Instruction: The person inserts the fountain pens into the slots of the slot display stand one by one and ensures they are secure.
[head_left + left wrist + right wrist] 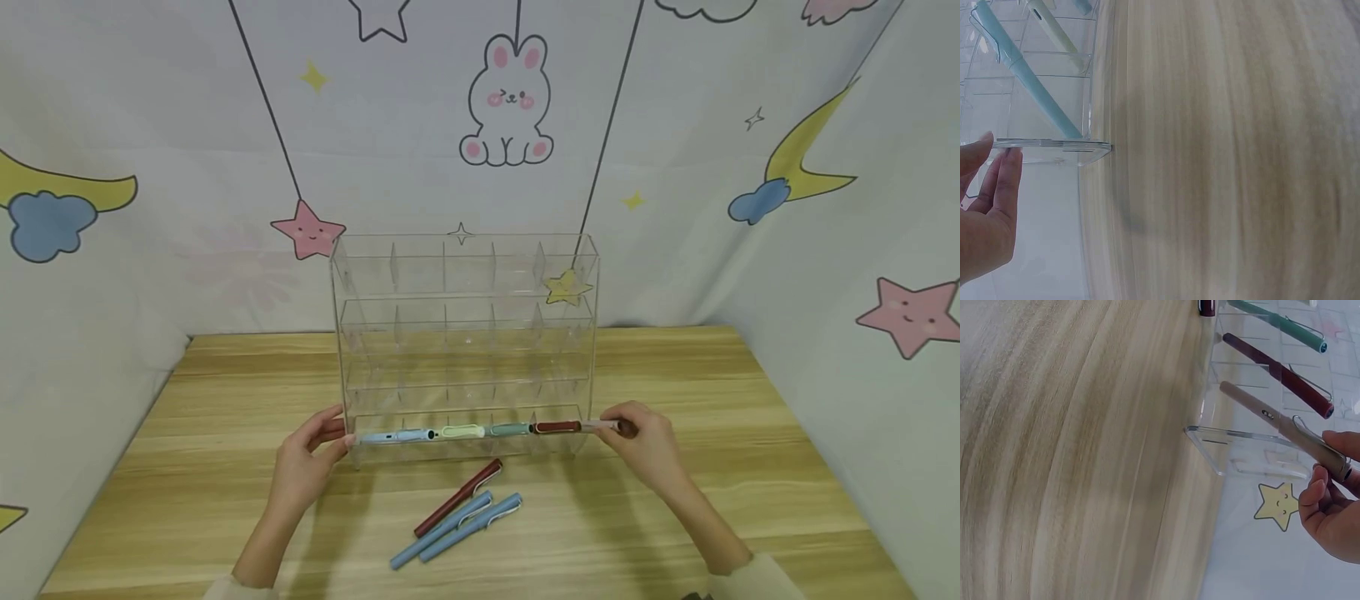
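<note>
A clear acrylic rack (pixel 468 383) with several tiers and dividers stands upright on the table. My left hand (pixel 306 457) is at its left end, thumb and fingers pinching the side panel (pixel 1054 145). At the right end, my right hand (pixel 647 442) pinches the cap end of a pale brownish pen (pixel 1254 406). This pen slants across the bottom tier's right end, its cap sticking out past the side panel. Along the same tier lie a light blue pen (pixel 1038 90), a pale yellow-green pen (pixel 461 432), a green pen (pixel 510 429) and a dark red pen (pixel 557 427).
In front of the rack, a loose dark red pen (pixel 453 502) lies beside two blue pens (pixel 442 532) (pixel 472 528) on the wooden table (pixel 187 450). Behind stands a white cloth backdrop (pixel 405 142) printed with stars, moons and a rabbit.
</note>
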Motion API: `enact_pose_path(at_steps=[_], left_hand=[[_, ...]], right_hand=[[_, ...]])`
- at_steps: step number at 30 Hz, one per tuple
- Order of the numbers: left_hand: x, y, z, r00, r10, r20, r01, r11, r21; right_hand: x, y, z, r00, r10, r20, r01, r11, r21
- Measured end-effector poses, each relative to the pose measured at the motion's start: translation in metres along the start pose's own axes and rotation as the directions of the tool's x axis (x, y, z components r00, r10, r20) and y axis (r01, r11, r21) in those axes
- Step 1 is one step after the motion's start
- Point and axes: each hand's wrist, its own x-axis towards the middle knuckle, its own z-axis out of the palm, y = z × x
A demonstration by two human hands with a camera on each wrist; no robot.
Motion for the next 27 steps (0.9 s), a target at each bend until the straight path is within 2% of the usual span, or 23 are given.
enact_pose_path(at_steps=[8, 11, 14, 18, 20, 23, 27], left_hand=[[0.0, -0.001, 0.001, 1.0, 0.006, -0.002, -0.006, 1.0, -0.005], [-0.001, -0.001, 0.001, 1.0, 0.008, -0.002, -0.008, 1.0, -0.008], [-0.001, -0.001, 0.001, 1.0, 0.01, -0.004, -0.01, 1.0, -0.011], [-0.001, -0.002, 0.001, 1.0, 0.01, -0.007, -0.01, 1.0, -0.017], [-0.001, -0.002, 0.001, 1.0, 0.01, -0.008, -0.01, 1.0, -0.017], [-0.001, -0.002, 0.001, 1.0, 0.013, -0.008, -0.013, 1.0, -0.013], [-0.001, -0.001, 0.0, 1.0, 0.018, -0.009, -0.018, 1.0, -0.007]], right_hand=[[-0.004, 0.009, -0.002, 0.998, -0.064, -0.016, 0.065, 0.996, 0.059], [-0.004, 0.009, -0.007, 0.992, -0.126, -0.015, 0.126, 0.989, 0.075], [-0.004, 0.002, -0.015, 0.98, -0.199, -0.014, 0.2, 0.976, 0.089], [-0.003, -0.012, -0.026, 0.97, -0.242, 0.001, 0.241, 0.965, 0.102], [-0.003, -0.012, -0.028, 0.972, -0.236, 0.012, 0.233, 0.968, 0.093], [-0.003, -0.001, -0.026, 0.979, -0.203, 0.028, 0.2, 0.977, 0.073], [-0.004, 0.013, -0.021, 0.994, -0.1, 0.051, 0.095, 0.991, 0.094]])
